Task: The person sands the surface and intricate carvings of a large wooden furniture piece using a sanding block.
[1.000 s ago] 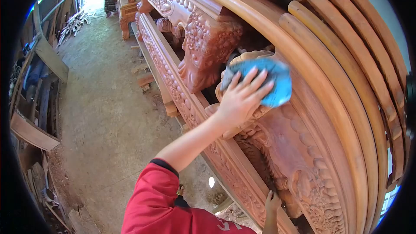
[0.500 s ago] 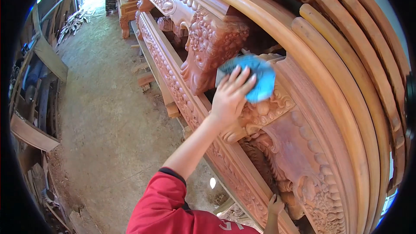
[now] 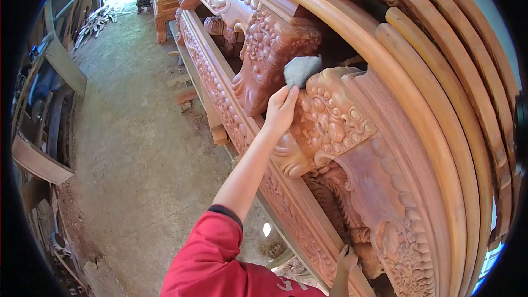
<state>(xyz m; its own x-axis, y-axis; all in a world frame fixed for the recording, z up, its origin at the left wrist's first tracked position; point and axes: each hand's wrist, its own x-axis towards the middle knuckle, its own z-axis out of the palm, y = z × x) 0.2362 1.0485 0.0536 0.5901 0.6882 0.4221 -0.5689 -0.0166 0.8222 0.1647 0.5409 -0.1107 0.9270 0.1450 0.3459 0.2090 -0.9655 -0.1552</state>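
Your left hand (image 3: 281, 111) is raised near the centre of the frame, at the end of a forearm that runs up and to the right from your red sleeve (image 3: 212, 250) at the bottom. The forearm looks nearly straight, and its wrist lies above the carved rail (image 3: 286, 201). Your fingers are closed on the lower end of a grey sheet (image 3: 302, 71), with the rest of it sticking out above them. The sheet is just above centre, between the carved leg (image 3: 264, 58) on its left and the carved block (image 3: 333, 121) below and to its right. You have it close to the block's upper left corner; whether it touches the wood there, you can't tell from this angle.

Your right hand (image 3: 347, 259) is low in the frame, right of centre, its forearm coming up from the bottom edge. It rests at the inner edge of the rail with the fingers pointing up; how far they are bent you can't tell.

Right of the block, long curved bars (image 3: 434, 96) sweep down the frame. The bare floor (image 3: 148, 148) fills the left, with loose wood strips (image 3: 96, 25) at upper left.
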